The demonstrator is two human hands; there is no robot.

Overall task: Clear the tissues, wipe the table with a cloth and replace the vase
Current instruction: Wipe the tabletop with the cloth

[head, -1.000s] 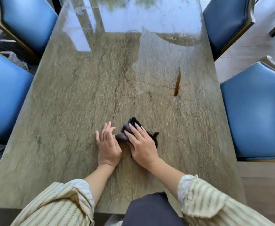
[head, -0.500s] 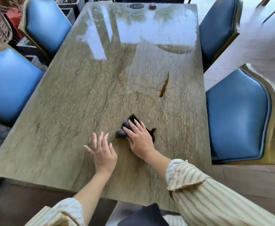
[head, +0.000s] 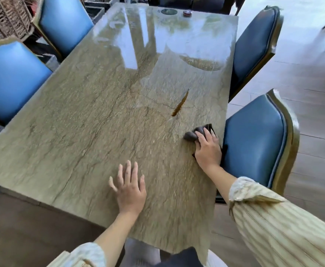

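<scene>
Right hand (head: 207, 151): pressing down on the cloth (head: 193, 134) with fingers spread flat over it, at the table's right edge.
Cloth: dark and bunched, lying on the stone beside the near right chair (head: 254, 143); one end is poking out past the fingertips, another corner is hanging at the table edge under the wrist.
Left hand (head: 129, 187): lying open over the table (head: 90, 120), fingers straight and apart, holding nothing; cannot tell if the palm is touching.
Hands: sitting well apart, left one nearer the front edge.
Table: glossy green-brown stone, showing a dark orange streak (head: 180, 106) beyond the cloth.
Far end: a dark round disc (head: 169, 11) and a small red-brown object (head: 187, 13) are sitting near the far edge; too small to identify.
Chairs: blue seats are flanking both long sides.
Sleeves: striped, pushed back from both wrists.
</scene>
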